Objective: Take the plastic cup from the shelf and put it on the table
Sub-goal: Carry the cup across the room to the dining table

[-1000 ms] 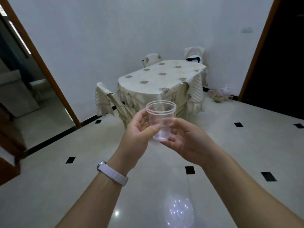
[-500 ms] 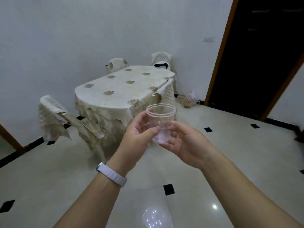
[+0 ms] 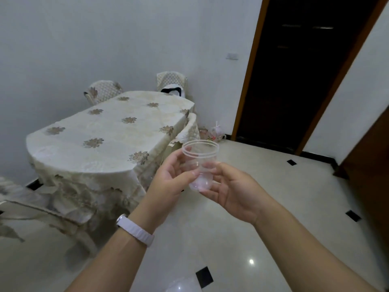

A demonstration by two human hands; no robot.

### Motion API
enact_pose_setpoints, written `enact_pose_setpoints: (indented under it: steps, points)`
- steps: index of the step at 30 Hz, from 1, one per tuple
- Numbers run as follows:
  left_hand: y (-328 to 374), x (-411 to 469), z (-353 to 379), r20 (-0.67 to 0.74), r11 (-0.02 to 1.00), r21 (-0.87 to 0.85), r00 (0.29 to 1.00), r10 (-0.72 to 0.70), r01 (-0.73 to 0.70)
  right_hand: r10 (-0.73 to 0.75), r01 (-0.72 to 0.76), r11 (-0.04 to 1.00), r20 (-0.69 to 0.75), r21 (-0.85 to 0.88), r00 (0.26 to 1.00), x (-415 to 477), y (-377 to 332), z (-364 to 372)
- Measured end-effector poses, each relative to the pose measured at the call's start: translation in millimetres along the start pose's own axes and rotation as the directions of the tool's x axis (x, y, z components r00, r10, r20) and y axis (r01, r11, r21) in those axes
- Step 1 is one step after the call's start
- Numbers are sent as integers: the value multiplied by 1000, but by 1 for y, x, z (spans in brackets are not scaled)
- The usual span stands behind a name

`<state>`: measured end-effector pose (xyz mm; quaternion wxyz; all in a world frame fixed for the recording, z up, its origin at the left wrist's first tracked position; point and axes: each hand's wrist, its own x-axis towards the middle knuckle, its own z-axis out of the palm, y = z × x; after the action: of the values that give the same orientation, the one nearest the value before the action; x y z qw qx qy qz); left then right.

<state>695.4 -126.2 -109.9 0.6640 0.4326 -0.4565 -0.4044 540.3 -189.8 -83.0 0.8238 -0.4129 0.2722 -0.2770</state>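
White walls closed off a tiled room, with a dark doorway on the right and pale floor dotted with small black squares. From the head camera, the worktop, draped in a cream flowered cloth, stood ahead and to the left, with covered chairs at its far side and nothing seen on top.

Both arms reached forward at chest height. The clear plastic cup was upright and in the air between them, to the right of the worktop's near corner and not over it. The left hand curled round the cup's side, thumb in front and fingers behind. The right hand cradled its lower part from below and the right, fingers loosely bent against the base. A white watch strap sat on the left wrist.

No shelf was in view, so the pickup looked done. Judging by the gap, what remained was to close on the worktop, bring the cup over the cloth, set it down and let go.
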Motion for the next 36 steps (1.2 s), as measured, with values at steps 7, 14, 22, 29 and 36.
enact_pose_setpoints:
  steps: [7, 14, 22, 29, 36]
  points:
    - [-44, 106, 5, 26, 998, 11, 998, -63, 63, -29, 30, 999, -77, 17, 997, 81, -37, -57]
    - [-97, 223, 19, -75, 990, 83, 992, -106, 113, 24, -21, 996, -35, 83, 999, 196, -77, -135]
    - [-131, 378, 73, -96, 979, 180, 992, -79, 95, 32, -31, 992, -5, 124, 999, 297, -179, -227]
    - [-165, 475, 105, -53, 973, 219, 997, -59, 69, 3, 6, 990, -65, 142, 998, 347, -232, -287]
    - [-213, 568, 125, -11, 985, 145, 996, -89, 90, 7, 12, 992, -149, 124, 989, 420, -270, -349]
